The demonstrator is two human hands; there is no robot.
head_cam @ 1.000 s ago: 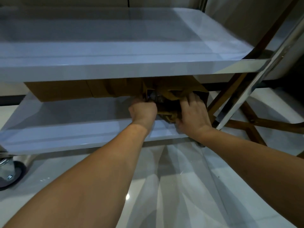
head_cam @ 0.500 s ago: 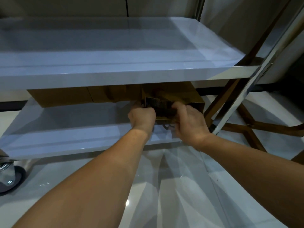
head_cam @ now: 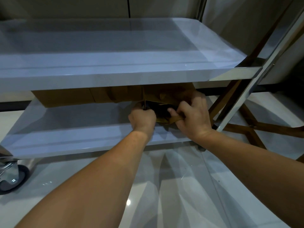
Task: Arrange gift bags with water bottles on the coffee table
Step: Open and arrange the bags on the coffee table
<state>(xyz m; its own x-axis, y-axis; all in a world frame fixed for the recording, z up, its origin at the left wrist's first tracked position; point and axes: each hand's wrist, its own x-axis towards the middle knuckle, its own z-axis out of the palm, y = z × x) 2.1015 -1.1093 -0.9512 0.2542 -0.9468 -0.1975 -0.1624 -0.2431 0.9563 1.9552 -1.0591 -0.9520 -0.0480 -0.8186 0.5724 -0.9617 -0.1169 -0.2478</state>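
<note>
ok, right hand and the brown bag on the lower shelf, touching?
Touching. In the head view the right hand has its fingers curled over the open rim of the brown bag, and the thumb pinches a brown strip of it at the front.

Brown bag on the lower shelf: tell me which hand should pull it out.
Right. The right hand already grips the brown bag by its handle; the left hand only holds its open edge.

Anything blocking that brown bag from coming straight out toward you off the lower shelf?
Nothing in front. Both hands, left hand and right hand, grip the brown gift bag; only the upper shelf hangs close above it.
</note>
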